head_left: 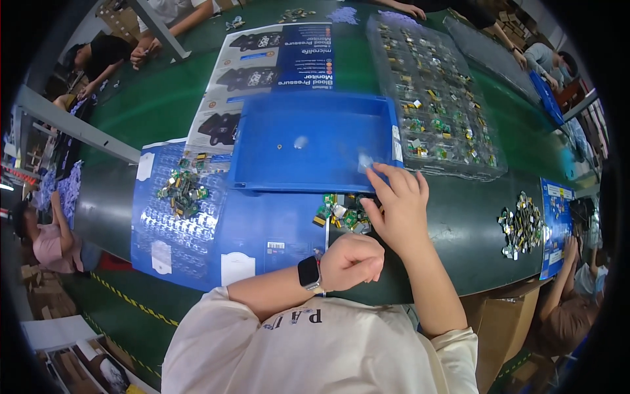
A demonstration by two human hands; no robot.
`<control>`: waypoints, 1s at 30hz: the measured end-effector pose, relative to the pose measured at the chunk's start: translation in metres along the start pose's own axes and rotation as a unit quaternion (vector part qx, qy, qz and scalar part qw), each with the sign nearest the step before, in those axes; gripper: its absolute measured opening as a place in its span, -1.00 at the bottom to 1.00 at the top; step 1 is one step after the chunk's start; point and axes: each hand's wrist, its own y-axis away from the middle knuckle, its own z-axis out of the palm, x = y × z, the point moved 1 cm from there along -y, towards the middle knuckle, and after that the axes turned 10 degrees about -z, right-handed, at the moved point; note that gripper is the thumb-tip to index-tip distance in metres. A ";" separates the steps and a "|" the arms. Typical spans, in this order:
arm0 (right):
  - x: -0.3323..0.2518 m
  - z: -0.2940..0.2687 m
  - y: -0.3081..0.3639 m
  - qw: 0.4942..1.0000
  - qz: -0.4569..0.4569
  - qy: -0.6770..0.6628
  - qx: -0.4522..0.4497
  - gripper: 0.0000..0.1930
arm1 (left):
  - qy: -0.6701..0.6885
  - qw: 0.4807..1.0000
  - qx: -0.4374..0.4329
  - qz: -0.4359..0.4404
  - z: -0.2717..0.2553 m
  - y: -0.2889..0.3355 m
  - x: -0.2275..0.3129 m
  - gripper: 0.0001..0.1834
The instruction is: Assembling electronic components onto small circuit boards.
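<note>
My right hand [401, 209] reaches over the near right corner of a blue plastic tray [308, 186], its thumb and fingers apart. A small, blurred, translucent piece [365, 161] is just beyond its fingertips, inside the tray. Farther left in the tray lie a whitish round bit [300, 142] and a tiny yellowish one [279, 147]. My left hand [353, 262], a watch [308, 272] on its wrist, is curled closed near my body; what it may hold is hidden. Between my hands and the tray sits a pile of small green circuit boards [342, 214] with silver and gold parts.
Left lies a clear blister sheet [167, 226] with another board pile [184, 194]. Stacked clear trays [433, 98] full of boards stand right of the blue tray. A further pile [522, 225] is at far right. A metal post [79, 125] crosses at left. Other people work around the table.
</note>
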 end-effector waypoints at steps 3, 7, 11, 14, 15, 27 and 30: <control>0.006 -0.002 0.001 1.000 0.017 -0.022 -0.009 -0.56 | -0.051 0.997 0.038 0.045 0.003 -0.002 0.026 -0.55; 0.007 0.000 -0.010 0.999 0.025 0.019 -0.030 -0.58 | -0.056 0.970 0.232 0.055 -0.006 -0.005 0.058 -0.64; 0.014 0.002 -0.007 0.999 -0.008 0.004 -0.036 -0.60 | -0.242 0.895 0.373 0.029 -0.048 -0.011 0.086 -0.77; 0.020 0.002 0.004 0.997 -0.023 -0.054 -0.057 -0.57 | -0.408 0.804 0.431 -0.029 -0.114 -0.008 0.089 -0.63; 0.019 -0.001 0.007 0.997 -0.021 -0.053 -0.054 -0.57 | -0.432 0.771 0.462 -0.073 -0.138 -0.007 0.090 -0.61; 0.033 0.008 0.016 0.995 -0.055 -0.078 0.028 -0.54 | -0.665 0.458 0.229 -0.544 -0.308 0.003 0.040 -0.41; 0.034 0.011 0.013 0.995 -0.052 -0.078 0.031 -0.60 | -0.672 0.465 0.204 -0.539 -0.323 0.007 0.028 -0.38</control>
